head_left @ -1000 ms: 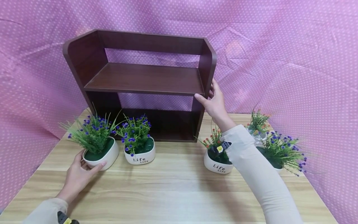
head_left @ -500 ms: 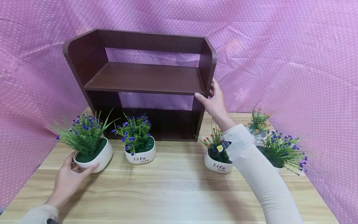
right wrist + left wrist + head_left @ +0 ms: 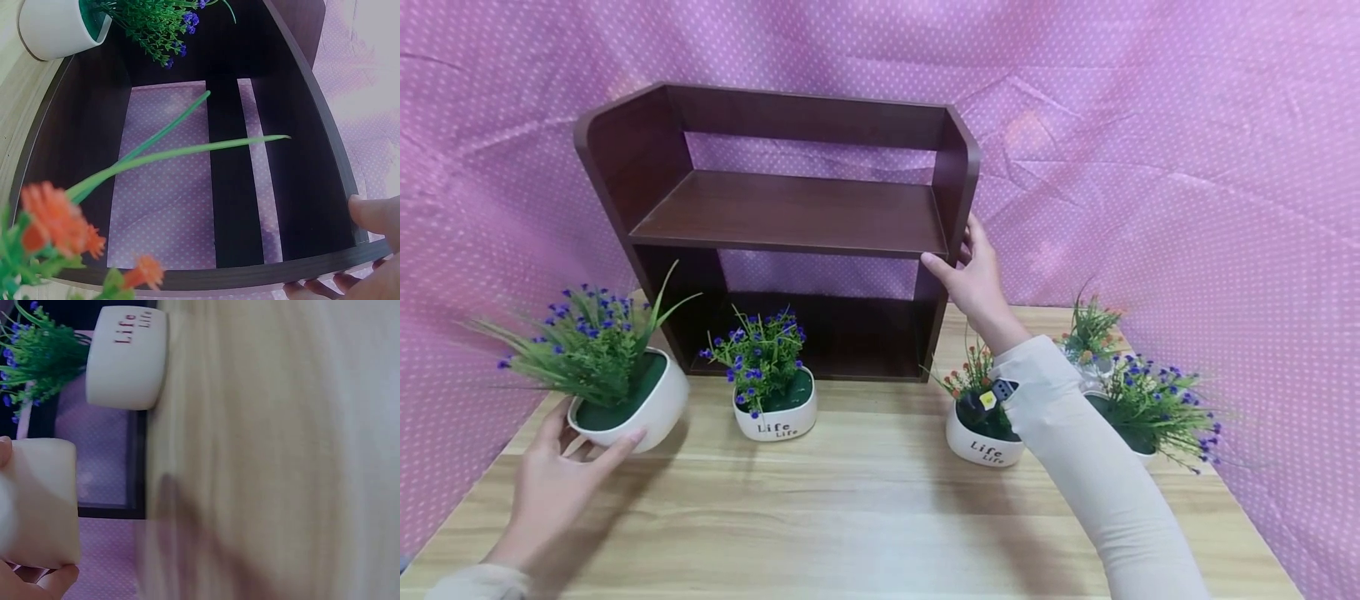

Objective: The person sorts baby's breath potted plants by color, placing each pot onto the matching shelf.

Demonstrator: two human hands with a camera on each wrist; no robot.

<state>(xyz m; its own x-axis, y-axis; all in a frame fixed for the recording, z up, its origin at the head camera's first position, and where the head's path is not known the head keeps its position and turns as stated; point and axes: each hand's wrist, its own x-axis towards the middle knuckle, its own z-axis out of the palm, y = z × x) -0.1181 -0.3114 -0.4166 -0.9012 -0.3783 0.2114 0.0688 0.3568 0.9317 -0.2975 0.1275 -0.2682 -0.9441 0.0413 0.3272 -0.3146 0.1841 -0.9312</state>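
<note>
My left hand point(image 3: 553, 485) grips a white oval pot point(image 3: 664, 408) from its left side, thumb on the near wall. The pot is tilted above the table and carries grassy green leaves and small blue-purple flowers. In the left wrist view, the held pot point(image 3: 40, 497) hangs apart from the tabletop. My right hand point(image 3: 981, 283) holds the right side panel of a dark brown two-tier shelf point(image 3: 797, 210), thumb on the front edge at the middle board. Its other fingers wrap the outer face. A second blue-flowered pot point(image 3: 781, 423), marked "Life", stands before the shelf.
A "Life" pot with orange flowers point(image 3: 983, 450) stands under my right forearm. Farther right are a blue-purple flowered plant point(image 3: 1157, 412) and a small orange-flowered one point(image 3: 1092, 329). Pink dotted cloth point(image 3: 1150, 167) hangs behind the wooden table point(image 3: 850, 517).
My left hand has moved left with the potted plant, which is now higher, more tilted and farther from the second blue-flowered pot. My right hand stays on the shelf.
</note>
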